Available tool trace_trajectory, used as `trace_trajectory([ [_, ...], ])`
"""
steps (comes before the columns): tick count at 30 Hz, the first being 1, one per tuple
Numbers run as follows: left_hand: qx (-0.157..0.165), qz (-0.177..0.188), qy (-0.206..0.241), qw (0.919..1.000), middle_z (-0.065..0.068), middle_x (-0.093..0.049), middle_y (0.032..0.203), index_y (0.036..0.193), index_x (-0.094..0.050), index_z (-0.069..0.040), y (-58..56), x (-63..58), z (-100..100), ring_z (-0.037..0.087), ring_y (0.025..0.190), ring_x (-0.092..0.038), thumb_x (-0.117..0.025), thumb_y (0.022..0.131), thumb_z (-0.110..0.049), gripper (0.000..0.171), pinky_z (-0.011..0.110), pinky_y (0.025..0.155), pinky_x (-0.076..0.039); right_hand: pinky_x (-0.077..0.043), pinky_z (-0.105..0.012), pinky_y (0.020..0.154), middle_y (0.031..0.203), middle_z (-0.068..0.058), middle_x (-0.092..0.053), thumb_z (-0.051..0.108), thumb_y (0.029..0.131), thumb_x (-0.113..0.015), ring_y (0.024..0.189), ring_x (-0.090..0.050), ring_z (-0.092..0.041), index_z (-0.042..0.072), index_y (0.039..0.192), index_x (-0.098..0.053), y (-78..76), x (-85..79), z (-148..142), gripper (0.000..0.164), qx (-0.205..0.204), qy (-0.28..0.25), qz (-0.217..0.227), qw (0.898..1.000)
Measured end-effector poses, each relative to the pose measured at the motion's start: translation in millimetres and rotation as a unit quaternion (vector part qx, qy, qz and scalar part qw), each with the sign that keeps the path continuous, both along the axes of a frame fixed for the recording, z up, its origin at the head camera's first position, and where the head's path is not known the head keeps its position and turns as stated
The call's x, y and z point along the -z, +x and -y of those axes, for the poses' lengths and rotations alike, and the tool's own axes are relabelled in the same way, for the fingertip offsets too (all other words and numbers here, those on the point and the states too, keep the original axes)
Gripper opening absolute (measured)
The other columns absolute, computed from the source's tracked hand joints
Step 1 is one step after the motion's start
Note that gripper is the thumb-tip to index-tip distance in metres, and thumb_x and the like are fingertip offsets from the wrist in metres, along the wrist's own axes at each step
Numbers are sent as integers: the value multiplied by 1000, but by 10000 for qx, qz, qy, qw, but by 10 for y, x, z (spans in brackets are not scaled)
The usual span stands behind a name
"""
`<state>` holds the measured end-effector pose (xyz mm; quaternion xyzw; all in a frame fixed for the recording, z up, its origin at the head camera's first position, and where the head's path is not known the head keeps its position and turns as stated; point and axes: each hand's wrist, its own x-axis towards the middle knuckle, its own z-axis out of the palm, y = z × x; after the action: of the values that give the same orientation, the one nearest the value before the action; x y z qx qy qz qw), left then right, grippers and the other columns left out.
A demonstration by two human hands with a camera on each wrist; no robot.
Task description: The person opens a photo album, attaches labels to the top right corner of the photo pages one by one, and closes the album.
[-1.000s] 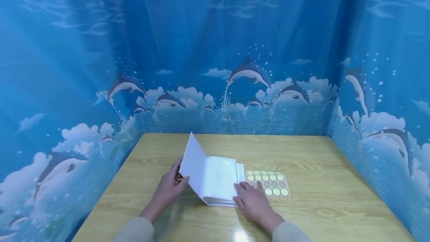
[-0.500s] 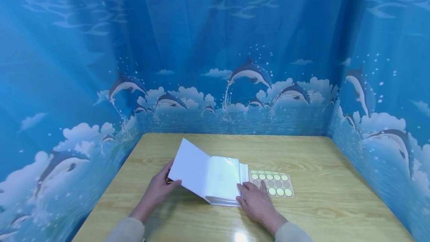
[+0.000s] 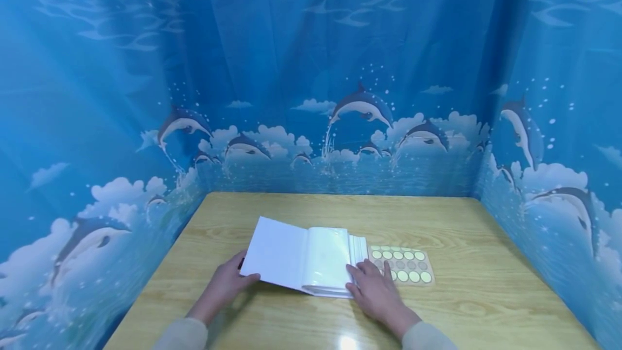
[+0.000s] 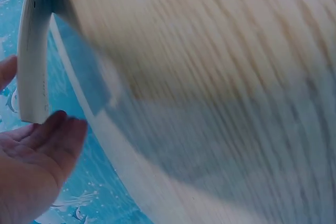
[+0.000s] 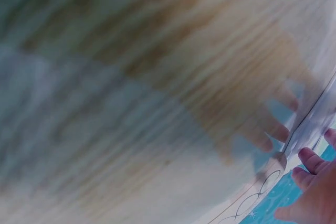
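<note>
A white photo album [image 3: 328,255] with clear-sleeved pages lies on the table, its front cover [image 3: 277,253] swung out to the left and slightly raised. My left hand [image 3: 225,283] holds the cover's outer edge, thumb on the inner face and fingers underneath. The left wrist view shows this cover [image 4: 34,61] nearly edge-on between thumb and fingers. My right hand [image 3: 376,291] rests at the album's lower right edge, fingers spread over the page edges and the near left part of a sheet of round stickers [image 3: 413,276]. In the right wrist view its fingertips [image 5: 310,156] are right at the album's edge.
The wood-grain table [image 3: 486,285] has a glossy, reflective top. Blue curtains [image 3: 311,69] printed with dolphins and clouds stand behind the table and along both sides.
My left hand has lowered the cover leftward from steeply raised to nearly flat. The album, the sticker sheet and my right hand have shifted a little to the right.
</note>
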<state>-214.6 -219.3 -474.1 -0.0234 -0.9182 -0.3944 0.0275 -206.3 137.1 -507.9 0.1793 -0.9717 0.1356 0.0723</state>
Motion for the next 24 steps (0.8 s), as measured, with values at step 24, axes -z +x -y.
trace_trajectory([
  [24,622,667,-2376,9671,39,-39,142,131,-54,12,-24,49,-187,54,138,-26,-73,86,-21,59,66,114,-17,-16,-72,111,140,-20,-52,39,98,-58,135,-41,-43,13,143,-52,-5,47,44,52,21,-110,-66,9999],
])
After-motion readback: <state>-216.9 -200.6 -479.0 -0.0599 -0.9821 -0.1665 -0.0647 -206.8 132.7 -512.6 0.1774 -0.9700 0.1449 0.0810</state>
